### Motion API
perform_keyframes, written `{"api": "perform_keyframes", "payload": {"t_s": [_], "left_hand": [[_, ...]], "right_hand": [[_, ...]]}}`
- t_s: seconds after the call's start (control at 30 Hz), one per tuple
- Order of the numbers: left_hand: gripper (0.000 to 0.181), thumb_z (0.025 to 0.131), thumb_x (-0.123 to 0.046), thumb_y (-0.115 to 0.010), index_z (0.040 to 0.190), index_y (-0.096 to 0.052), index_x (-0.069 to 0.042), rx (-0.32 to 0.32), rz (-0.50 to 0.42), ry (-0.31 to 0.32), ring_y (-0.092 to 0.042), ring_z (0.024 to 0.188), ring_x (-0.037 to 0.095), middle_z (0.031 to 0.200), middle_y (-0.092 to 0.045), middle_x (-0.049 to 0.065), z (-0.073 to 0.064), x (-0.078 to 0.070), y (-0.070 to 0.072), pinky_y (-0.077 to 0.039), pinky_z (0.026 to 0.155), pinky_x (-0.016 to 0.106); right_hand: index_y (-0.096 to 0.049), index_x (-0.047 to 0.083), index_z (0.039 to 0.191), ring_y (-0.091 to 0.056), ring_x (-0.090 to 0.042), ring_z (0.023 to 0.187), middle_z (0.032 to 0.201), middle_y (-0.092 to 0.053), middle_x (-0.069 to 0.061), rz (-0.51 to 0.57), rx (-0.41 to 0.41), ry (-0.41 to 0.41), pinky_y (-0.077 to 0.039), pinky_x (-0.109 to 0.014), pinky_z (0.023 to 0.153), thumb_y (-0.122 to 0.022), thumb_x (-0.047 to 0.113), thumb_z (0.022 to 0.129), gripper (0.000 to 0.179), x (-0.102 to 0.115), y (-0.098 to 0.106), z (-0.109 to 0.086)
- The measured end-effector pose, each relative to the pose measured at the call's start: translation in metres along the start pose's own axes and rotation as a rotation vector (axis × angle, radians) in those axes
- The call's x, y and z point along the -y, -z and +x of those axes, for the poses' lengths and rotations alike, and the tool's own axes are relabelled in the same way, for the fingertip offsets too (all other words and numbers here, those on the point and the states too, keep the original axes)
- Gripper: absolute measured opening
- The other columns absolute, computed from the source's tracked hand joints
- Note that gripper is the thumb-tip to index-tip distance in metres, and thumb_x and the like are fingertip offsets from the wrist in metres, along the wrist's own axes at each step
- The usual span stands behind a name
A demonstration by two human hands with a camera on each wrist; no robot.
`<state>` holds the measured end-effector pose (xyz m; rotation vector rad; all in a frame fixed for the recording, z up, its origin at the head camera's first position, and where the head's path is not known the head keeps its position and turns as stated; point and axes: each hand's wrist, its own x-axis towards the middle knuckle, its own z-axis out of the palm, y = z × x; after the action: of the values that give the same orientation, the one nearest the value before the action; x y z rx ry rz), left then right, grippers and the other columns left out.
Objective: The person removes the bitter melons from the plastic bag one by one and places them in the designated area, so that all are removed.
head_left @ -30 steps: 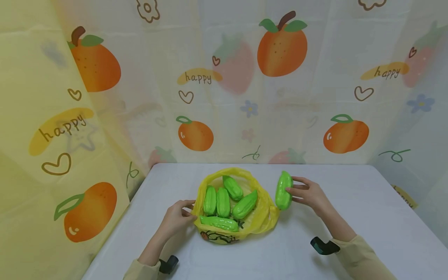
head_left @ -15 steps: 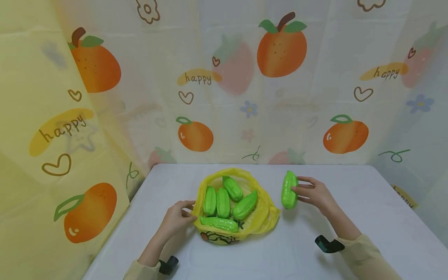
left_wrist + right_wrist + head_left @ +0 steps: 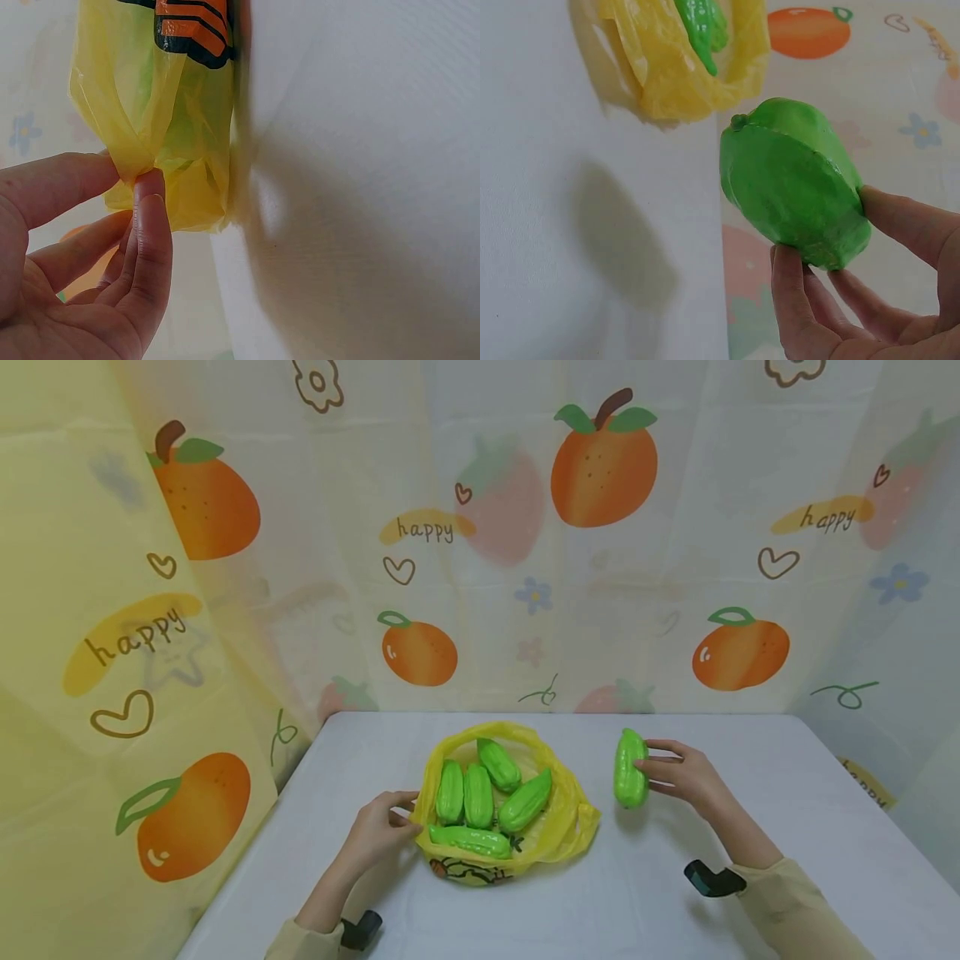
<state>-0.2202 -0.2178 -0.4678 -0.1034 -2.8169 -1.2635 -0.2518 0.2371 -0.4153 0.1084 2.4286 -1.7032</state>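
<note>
A yellow plastic bag (image 3: 573, 835) sits with its mouth wide on the white table, several glossy green vegetables (image 3: 478, 795) lying inside it. At its left side my left hand (image 3: 381, 823) pinches the bag's edge between thumb and fingers; the left wrist view shows the gathered plastic (image 3: 135, 161) there. To the right of the bag, apart from it, my right hand (image 3: 684, 779) holds another glossy green vegetable (image 3: 631, 768) by its side, upright above the table. In the right wrist view this vegetable (image 3: 787, 176) has blunt ribs and a small stem nub, its shadow falling on the cloth.
White cloth covers the table (image 3: 555, 914), whose far edge meets a patterned curtain (image 3: 487, 618) with printed oranges and strawberries. More curtain (image 3: 150, 727) hangs along the left. A dark wrist-worn device (image 3: 714, 880) sticks out by the right sleeve, another device (image 3: 362, 929) by the left.
My right hand has moved to the right with the green vegetable, away from the bag's right edge. The left hand and the bag have stayed in place.
</note>
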Motion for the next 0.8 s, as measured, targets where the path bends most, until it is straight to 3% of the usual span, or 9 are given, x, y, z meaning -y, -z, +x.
{"api": "perform_keyframes", "payload": {"t_s": [0.63,0.8], "left_hand": [[0.049,0.075,-0.008,-0.077,0.122,-0.064,-0.011,-0.003,-0.004,0.006,-0.063,0.077,0.012,0.102,-0.064,0.005,-0.001,0.002,0.001,-0.054,0.062,0.024],[0.049,0.075,-0.008,-0.077,0.122,-0.064,-0.010,-0.001,-0.002,0.005,-0.063,0.076,0.013,0.102,-0.064,0.006,-0.002,0.001,0.002,-0.054,0.063,0.025]], "right_hand": [[-0.031,-0.008,0.143,-0.064,-0.018,0.103,0.137,-0.041,-0.034,-0.022,0.020,-0.040,-0.051,-0.041,0.093,-0.064,0.030,0.091,0.072,-0.010,0.017,0.006],[-0.031,-0.009,0.143,-0.063,-0.009,0.094,0.136,-0.041,-0.034,-0.013,0.018,-0.058,-0.052,-0.039,0.092,-0.064,0.029,0.091,0.072,-0.014,0.019,0.010]]}}
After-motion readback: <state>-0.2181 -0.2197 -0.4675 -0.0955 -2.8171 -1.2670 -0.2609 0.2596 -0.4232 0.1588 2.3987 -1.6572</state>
